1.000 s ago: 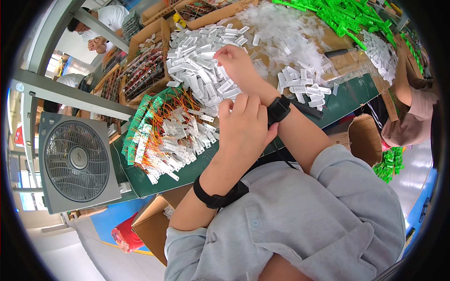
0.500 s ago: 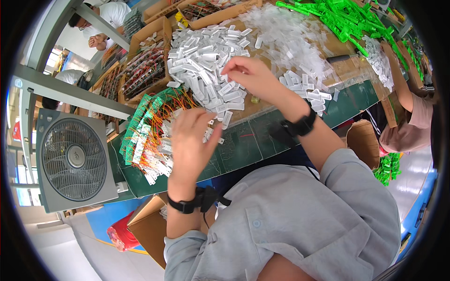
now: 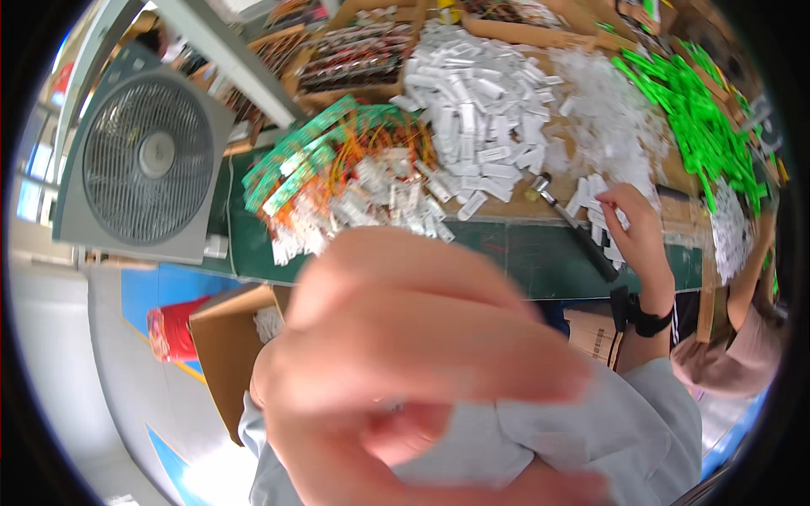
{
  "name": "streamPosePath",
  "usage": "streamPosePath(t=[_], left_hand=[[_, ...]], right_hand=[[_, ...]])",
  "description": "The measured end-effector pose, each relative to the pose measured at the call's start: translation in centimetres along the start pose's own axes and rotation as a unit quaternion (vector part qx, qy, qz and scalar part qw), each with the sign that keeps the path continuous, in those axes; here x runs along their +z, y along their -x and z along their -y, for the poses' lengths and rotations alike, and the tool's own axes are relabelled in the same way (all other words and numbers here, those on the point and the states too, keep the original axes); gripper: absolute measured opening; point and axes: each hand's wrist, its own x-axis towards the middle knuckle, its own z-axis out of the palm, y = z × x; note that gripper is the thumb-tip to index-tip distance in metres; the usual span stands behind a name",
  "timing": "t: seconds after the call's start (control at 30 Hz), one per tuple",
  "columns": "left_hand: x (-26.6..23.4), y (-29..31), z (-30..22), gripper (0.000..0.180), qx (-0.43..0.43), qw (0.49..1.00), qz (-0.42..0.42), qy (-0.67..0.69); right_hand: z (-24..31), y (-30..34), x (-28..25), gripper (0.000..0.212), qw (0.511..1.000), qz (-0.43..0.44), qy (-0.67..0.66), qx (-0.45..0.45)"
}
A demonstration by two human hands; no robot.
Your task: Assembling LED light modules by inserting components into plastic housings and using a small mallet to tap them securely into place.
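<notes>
The left hand (image 3: 422,371) filled the lower middle of the view, close to the camera and badly blurred; its fingers looked curled inward, but whether they gripped anything could not be told. The right hand (image 3: 633,232) was out at about three o'clock from it, resting at the near edge of the workbench (image 3: 523,253), with a black wristband (image 3: 645,319) on the wrist below. Its fingers were drawn together on the small white tags (image 3: 601,196) lying at the bench edge, touching them at the fingertips; whether one was actually pinched could not be made out. A dark-handled tool with a metal head (image 3: 574,223) lay slanted just beside that hand, at its nine o'clock, the handle overhanging the green bench front. From the right hand, a big heap of white tags (image 3: 481,110) lay at about ten o'clock, and a thinner scatter of translucent white pieces (image 3: 612,118) at twelve o'clock. A band of bright green strips (image 3: 692,118) ran at one o'clock. Farther off at nine to ten o'clock lay a bundle of green boards with orange wires (image 3: 337,164). A grey box fan (image 3: 143,164) stood at the far left, well apart from both hands.
</notes>
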Motion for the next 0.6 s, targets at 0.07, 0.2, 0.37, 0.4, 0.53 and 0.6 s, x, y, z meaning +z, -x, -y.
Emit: streamPosePath(t=[0.07,0.2,0.37,0.4,0.53,0.6], left_hand=[[1.1,-0.8,-1.5,0.014,-0.033,0.999,-0.019,-0.024],[2.4,-2.4,-5.6,0.018,-0.330,0.910,-0.059,-0.243],[3.4,-4.5,-8.0,0.022,-0.585,0.721,-0.096,-0.359],[3.5,-4.6,-8.2,0.023,-0.604,0.703,-0.100,-0.362],[4.1,-5.2,-9.2,0.027,-0.642,0.660,-0.121,-0.371],[4.0,-5.5,-9.8,0.029,-0.654,0.645,-0.131,-0.374]], right_hand=[[-0.5,1.1,0.0,0.013,1.000,0.011,-0.011,0.015],[-1.2,1.8,-0.4,0.012,0.998,0.012,-0.005,0.061],[-0.5,1.7,-1.4,0.015,0.999,-0.018,0.002,0.035],[-0.7,2.0,-1.3,0.015,0.998,-0.019,0.022,0.055],[-0.7,2.6,-1.4,0.016,0.999,-0.023,-0.006,0.048],[0.0,2.9,-1.8,0.017,0.999,-0.025,0.002,0.040]])
